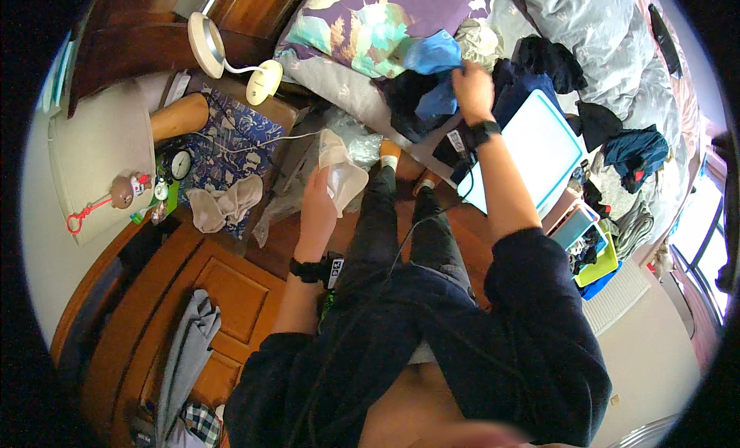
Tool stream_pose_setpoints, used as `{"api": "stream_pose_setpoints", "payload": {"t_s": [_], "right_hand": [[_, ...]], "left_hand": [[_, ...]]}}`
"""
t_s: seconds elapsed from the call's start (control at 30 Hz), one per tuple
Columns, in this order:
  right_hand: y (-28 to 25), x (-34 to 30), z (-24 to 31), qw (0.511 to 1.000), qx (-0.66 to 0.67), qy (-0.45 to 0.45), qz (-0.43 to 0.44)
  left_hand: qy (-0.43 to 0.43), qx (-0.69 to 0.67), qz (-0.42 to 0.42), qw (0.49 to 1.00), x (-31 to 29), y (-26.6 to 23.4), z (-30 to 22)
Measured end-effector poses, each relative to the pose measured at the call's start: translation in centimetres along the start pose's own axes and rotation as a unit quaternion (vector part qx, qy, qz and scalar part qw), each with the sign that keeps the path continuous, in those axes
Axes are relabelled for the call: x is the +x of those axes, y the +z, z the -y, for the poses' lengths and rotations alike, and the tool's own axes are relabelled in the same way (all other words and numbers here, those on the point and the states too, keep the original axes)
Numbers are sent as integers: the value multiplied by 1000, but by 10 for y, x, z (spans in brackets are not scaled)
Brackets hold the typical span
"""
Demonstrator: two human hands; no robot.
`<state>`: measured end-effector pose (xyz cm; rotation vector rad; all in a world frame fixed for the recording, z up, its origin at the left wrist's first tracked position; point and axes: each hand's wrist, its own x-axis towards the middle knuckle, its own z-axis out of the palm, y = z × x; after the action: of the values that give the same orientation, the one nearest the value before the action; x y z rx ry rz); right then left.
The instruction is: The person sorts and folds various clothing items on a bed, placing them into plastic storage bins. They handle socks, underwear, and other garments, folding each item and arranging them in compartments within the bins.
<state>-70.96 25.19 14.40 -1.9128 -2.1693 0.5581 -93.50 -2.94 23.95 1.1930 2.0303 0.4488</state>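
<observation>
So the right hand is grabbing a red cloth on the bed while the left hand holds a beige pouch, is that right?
Not quite: in the head view the cloth under the right hand is blue, not red. The left hand does hold the beige pouch.

Bedroom: bed (617, 55), pillow (362, 24), nightstand lamp (231, 58)

We see a beige garment (341, 180), pale and limp, hanging crumpled and folded over on itself above the wooden floor, just in front of a clear plastic bag. A bright blue garment (434, 58) lies bunched on the near edge of the bed, its upper part spread against the flowered pillow and a darker blue fold trailing down over a heap of black clothes. The two pieces are well apart, the beige one to the left and lower.
</observation>
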Motion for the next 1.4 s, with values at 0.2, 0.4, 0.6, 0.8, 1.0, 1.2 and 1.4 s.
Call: {"api": "stream_pose_setpoints", "payload": {"t_s": [0.2,0.4,0.6,0.8,1.0,1.2,1.4], "right_hand": [[-97,35,5,976,19,-38,-211],[-56,47,-18,991,-116,-5,-66],[45,19,-44,965,-92,52,239],[129,-39,-75,888,-210,-41,407],[177,-73,-102,778,447,390,209],[155,-72,-81,603,599,486,206],[150,-78,-75,916,174,294,210]], "left_hand": [[5,9,-20,1000,15,-6,0],[12,-10,-16,1000,23,-8,2],[-27,-30,4,999,17,-13,-5],[-40,-4,-17,999,12,-13,1],[-68,1,-24,997,-1,-6,23],[-72,-12,-15,997,0,-3,34],[-46,21,-18,999,11,-9,23]]}}
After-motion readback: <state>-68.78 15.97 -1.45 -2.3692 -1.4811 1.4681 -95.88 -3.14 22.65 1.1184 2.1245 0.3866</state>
